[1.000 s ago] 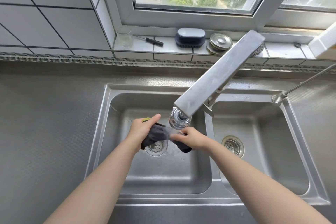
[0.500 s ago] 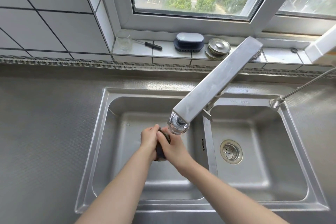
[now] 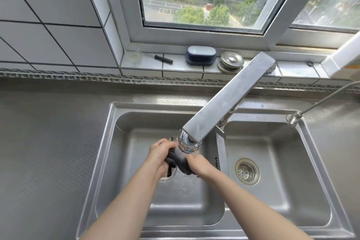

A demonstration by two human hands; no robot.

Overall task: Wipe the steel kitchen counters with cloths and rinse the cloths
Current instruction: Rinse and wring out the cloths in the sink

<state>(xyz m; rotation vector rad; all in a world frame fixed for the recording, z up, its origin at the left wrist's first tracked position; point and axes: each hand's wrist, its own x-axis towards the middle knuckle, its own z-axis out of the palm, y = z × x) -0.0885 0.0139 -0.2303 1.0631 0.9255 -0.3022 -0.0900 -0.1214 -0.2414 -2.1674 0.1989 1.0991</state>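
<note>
At frame centre, the left hand (image 3: 158,154) and right hand (image 3: 199,165) grip the dark cloth (image 3: 180,160) between curled fingers, directly below the faucet spout (image 3: 189,143), over the left sink basin (image 3: 136,161).

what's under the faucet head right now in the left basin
A dark cloth, gripped by the left hand and right hand. Below them, the left drain is mostly covered, only its rim showing.

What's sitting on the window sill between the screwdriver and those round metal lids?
A blue-and-white scrubbing brush lies between the screwdriver and the stacked metal lids, on the tiled sill. The head view shows it.
</note>
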